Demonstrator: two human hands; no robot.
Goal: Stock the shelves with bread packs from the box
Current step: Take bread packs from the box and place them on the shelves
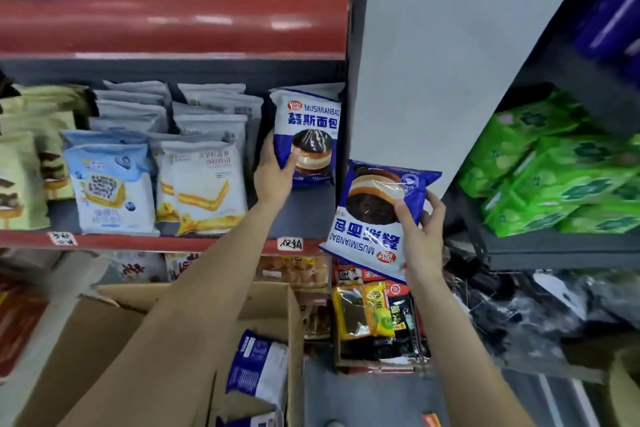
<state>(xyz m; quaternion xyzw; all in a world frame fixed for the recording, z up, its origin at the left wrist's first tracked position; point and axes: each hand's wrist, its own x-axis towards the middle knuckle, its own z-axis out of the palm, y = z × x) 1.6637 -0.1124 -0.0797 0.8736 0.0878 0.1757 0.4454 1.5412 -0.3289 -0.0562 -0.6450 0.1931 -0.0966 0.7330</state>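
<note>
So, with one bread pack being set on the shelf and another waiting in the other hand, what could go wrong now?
1. The upright pack stands at the shelf's right end, propped only by the left hand; it may tip forward once released.
2. The right hand holds the second pack upside down, off the shelf; a loose grip could drop it.

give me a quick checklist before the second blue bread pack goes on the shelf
1. First blue pack upright on the shelf: ok, left hand grips its lower corner.
2. Second blue pack secure: ok, right hand holds it.
3. Second pack's orientation: not ok, print is upside down.
4. Free space in front of the first pack: ok, bare shelf shows there.
5. More stock in the cardboard box: ok, blue packs visible inside.
6. Room behind the first pack: cannot tell.
</note>
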